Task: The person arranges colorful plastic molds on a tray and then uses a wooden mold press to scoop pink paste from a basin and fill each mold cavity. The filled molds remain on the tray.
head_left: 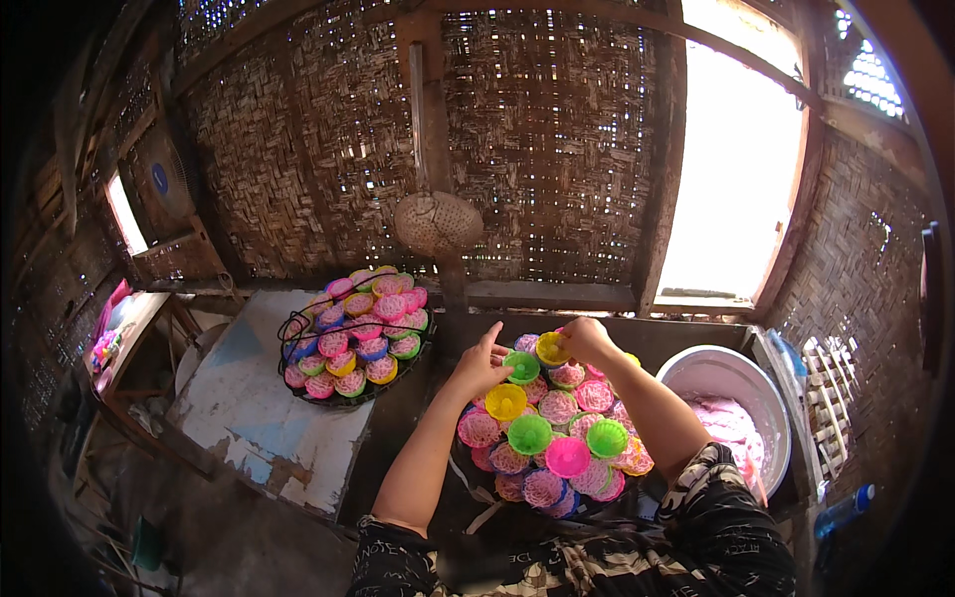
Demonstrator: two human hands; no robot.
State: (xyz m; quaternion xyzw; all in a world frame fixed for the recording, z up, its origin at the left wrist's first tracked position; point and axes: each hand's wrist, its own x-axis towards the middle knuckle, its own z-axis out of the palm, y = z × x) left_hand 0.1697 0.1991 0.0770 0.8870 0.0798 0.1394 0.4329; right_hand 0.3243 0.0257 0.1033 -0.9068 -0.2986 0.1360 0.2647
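1. grey basin (696, 376): stands just beside the right forearm (659, 413); a stray elbow could jog it.
2. heap of filled cups (558, 406): layered on the bench (393, 438) under both hands; a heavy press could start a slide.
3. green cup (521, 367): by the left hand (482, 366), its grip apart; a nudge could tip it.
4. yellow cup (550, 348): at the heap's far edge, the right hand's (589, 340) grip clamped on its rim; overtight squeezing could bend it.

Woven wall panels (547, 149) flank a bright opening (731, 169).
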